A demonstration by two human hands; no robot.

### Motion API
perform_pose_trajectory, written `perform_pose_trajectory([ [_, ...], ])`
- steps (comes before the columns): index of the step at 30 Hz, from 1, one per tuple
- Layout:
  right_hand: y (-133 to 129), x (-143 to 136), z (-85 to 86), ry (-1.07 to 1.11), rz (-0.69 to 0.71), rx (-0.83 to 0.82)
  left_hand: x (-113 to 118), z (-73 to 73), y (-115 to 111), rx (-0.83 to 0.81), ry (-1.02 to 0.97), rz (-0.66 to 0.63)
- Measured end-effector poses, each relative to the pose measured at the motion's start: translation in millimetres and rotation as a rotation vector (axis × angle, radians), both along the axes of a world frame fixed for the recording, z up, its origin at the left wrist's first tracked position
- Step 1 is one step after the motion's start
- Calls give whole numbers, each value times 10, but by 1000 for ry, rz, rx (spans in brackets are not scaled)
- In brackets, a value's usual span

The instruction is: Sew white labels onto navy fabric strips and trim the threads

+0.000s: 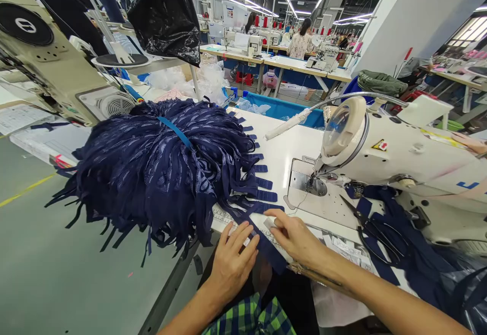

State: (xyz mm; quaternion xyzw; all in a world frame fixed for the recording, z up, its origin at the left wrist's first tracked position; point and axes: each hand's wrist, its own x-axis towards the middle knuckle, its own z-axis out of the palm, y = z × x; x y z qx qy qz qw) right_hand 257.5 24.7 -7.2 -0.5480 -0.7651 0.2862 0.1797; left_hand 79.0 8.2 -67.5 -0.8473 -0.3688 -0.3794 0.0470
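Note:
A navy fabric strip [271,250] lies across the table's front edge, over a printed ruler [222,217]. My left hand [235,256] rests on the strip's left side, fingers spread and lying flat. On the strip's other side, my right hand [291,233] has its thumb and index finger bent toward each other near a small whitish piece [269,222]; whether it grips that piece is unclear. Just beyond my hands, a big bundle of navy lace pieces [152,162] is tied with a blue band [175,131]. Its strap ends [266,182] fan out over the white tabletop.
A sewing machine [411,157] stands right, its needle area [312,183] beyond my right hand. Black scissors [380,233] lie among navy fabric at the right. Another machine [49,61] and a hanging black bag [160,15] are at the left. A person [301,43] sits far back.

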Motion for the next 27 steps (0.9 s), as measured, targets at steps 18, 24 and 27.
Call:
perform_pose_trajectory([
  [18,46,-53,-178,-121,80,47,8,-8,5,-14,22,16],
  [24,-7,-30,-240,-177,157,206,32,34,9,-6,22,28],
  [27,-16,-13,-232,-206,172,213,35,25,5,-12,44,35],
])
